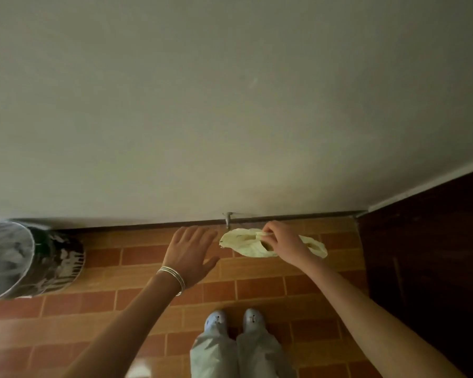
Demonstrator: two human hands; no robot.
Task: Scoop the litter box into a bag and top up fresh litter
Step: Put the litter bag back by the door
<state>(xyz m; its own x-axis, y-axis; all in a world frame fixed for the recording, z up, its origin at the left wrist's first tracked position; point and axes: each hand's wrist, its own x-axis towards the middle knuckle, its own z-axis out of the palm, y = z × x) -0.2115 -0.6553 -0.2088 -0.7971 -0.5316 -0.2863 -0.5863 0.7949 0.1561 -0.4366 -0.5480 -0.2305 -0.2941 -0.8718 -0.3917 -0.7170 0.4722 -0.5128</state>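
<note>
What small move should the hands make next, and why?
Probably the open left hand should grasp the free edge of the crumpled pale yellow plastic bag and spread it open: only the right hand pinches it, and it looks closed.

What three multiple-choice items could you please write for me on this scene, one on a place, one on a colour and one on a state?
1. Where does the bucket stand?
A: at the far right. B: at the far left. C: dead centre.

2. What colour is the bag?
A: black. B: blue. C: pale yellow.

3. How is the left hand?
A: open, fingers spread, holding nothing. B: gripping the bag. C: clenched in a fist.

Answers:
1 B: it sits at the left edge of the view.
2 C: the thin bag pinched by the right hand is pale yellow.
3 A: its fingers are straight and there is a gap between them and the bag.
</note>
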